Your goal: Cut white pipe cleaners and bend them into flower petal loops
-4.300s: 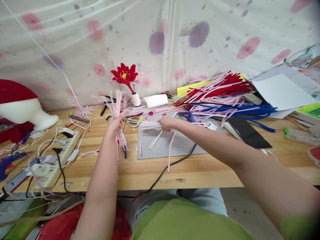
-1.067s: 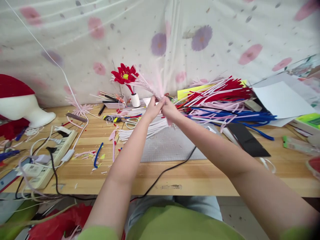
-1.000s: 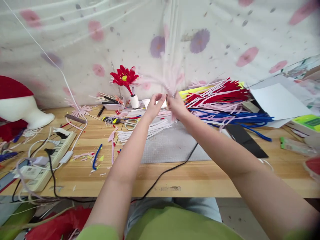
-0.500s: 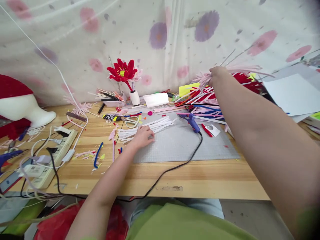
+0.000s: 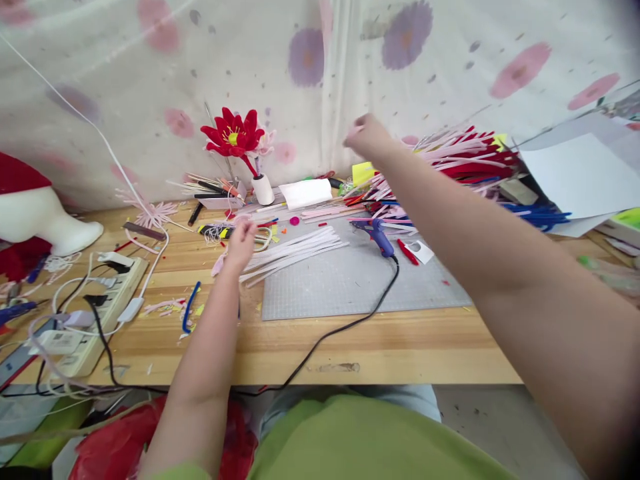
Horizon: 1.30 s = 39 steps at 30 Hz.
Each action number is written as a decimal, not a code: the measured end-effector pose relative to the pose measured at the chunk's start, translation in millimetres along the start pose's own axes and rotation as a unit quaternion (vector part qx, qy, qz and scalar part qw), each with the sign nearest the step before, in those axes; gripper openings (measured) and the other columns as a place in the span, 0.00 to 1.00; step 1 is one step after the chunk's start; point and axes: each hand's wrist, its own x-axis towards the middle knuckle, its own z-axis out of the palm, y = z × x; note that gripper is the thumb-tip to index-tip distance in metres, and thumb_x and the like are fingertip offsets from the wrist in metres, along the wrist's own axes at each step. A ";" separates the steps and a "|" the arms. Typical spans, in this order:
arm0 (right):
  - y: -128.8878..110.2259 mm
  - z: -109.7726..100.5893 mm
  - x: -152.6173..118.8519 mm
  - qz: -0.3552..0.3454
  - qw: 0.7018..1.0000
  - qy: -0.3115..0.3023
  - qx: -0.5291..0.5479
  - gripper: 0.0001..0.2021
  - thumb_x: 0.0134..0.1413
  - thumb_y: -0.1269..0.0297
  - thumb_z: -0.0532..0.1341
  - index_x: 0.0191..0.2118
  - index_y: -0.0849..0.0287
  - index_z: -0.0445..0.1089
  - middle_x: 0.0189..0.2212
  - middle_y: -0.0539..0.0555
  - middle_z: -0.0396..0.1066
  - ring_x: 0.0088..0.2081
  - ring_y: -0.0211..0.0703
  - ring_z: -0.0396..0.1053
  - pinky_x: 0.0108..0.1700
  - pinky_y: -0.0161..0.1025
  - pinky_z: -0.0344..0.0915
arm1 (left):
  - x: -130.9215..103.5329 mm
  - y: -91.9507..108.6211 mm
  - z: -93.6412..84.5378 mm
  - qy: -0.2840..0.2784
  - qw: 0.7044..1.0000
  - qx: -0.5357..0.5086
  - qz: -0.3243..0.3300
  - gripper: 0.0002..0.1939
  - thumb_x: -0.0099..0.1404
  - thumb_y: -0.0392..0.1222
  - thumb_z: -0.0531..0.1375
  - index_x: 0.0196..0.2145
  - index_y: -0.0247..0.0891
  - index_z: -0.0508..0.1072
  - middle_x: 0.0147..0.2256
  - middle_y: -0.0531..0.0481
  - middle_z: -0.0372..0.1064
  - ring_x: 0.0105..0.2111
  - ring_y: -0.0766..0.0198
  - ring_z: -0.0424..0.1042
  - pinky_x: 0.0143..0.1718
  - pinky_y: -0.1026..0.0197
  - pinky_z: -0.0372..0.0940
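My left hand (image 5: 241, 245) is over the left end of a bundle of white pipe cleaners (image 5: 305, 250), beside the cream scissors handles (image 5: 264, 239). Its fingers are drawn together; whatever they may hold is blurred. My right hand (image 5: 369, 135) is raised in front of the curtain with its fingers curled together, and I cannot make out what is in it. Below it a purple glue gun (image 5: 381, 239) lies on the grey cutting mat (image 5: 325, 293). Pink, red and blue pipe cleaners (image 5: 465, 157) are heaped behind my right forearm.
A red flower (image 5: 234, 133) stands in a white vase (image 5: 263, 191) at the back. On the left are a power strip (image 5: 113, 313) with tangled cables and a white foam head (image 5: 60, 220). The glue gun's black cord (image 5: 325, 347) crosses the table's front edge. White paper sheets (image 5: 580, 173) lie at right.
My right hand has moved left from the heap of pipe cleaners. My left hand has lifted off the white pipe cleaners and moved left and away from me, towards the scissors.
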 end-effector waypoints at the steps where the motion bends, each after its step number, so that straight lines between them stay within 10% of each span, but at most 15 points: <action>1: -14.1 11.5 -17.3 -0.022 0.997 -0.077 -0.009 0.22 0.47 0.71 0.61 0.50 0.67 0.61 0.39 0.57 0.66 0.41 0.44 0.67 0.47 0.50 0.63 | 2.1 -2.4 -13.5 0.048 0.998 0.009 -0.027 0.07 0.63 0.41 0.51 0.33 0.37 0.65 0.31 0.51 0.66 0.34 0.65 0.65 0.40 0.59 0.62; 5: -34.2 51.1 -107.6 -0.155 0.892 -0.422 -0.052 0.14 0.46 0.67 0.63 0.41 0.60 0.71 0.33 0.52 0.72 0.36 0.42 0.68 0.44 0.42 0.63 | -7.4 -24.1 -73.6 0.159 0.979 0.080 -0.099 0.04 0.60 0.39 0.54 0.29 0.37 0.65 0.36 0.43 0.66 0.43 0.54 0.65 0.46 0.46 0.59; 9: -0.8 76.4 -177.9 -0.192 0.835 -0.505 -0.100 0.11 0.50 0.70 0.57 0.40 0.59 0.73 0.36 0.53 0.74 0.37 0.41 0.69 0.41 0.37 0.62 | -33.1 -38.9 -95.2 0.187 0.932 0.231 -0.207 0.10 0.46 0.29 0.60 0.27 0.38 0.64 0.49 0.35 0.60 0.57 0.41 0.52 0.46 0.39 0.56; 14: 41.3 102.8 -204.3 -0.275 0.888 -0.343 -0.133 0.18 0.49 0.71 0.57 0.48 0.62 0.70 0.48 0.59 0.68 0.51 0.47 0.61 0.54 0.43 0.55 | -65.6 -11.3 -27.1 0.124 0.949 0.291 -0.004 0.15 0.53 0.29 0.54 0.39 0.38 0.68 0.51 0.36 0.60 0.55 0.46 0.56 0.54 0.38 0.49; 20: 59.3 121.0 -208.6 -0.261 0.935 -0.211 -0.113 0.16 0.54 0.68 0.53 0.47 0.62 0.70 0.47 0.58 0.68 0.49 0.47 0.60 0.54 0.42 0.55 | -96.1 3.3 55.7 -0.154 0.941 0.212 0.214 0.16 0.57 0.28 0.49 0.39 0.38 0.71 0.42 0.45 0.69 0.45 0.58 0.65 0.50 0.56 0.60; 28: 76.1 103.0 -195.1 -0.100 0.976 -0.086 -0.173 0.19 0.49 0.76 0.50 0.46 0.62 0.71 0.46 0.60 0.69 0.49 0.53 0.59 0.52 0.48 0.56 | -86.9 -14.0 60.7 0.002 0.961 0.261 0.094 0.09 0.59 0.37 0.54 0.38 0.38 0.72 0.40 0.42 0.69 0.43 0.52 0.65 0.46 0.51 0.58; 39: 69.4 107.1 -194.5 -0.084 0.975 -0.043 -0.199 0.13 0.52 0.68 0.54 0.42 0.58 0.73 0.45 0.62 0.65 0.49 0.56 0.56 0.48 0.50 0.57 | -77.3 -17.3 54.2 0.013 0.962 0.255 0.094 0.08 0.63 0.41 0.51 0.34 0.40 0.69 0.38 0.43 0.66 0.42 0.53 0.63 0.45 0.52 0.55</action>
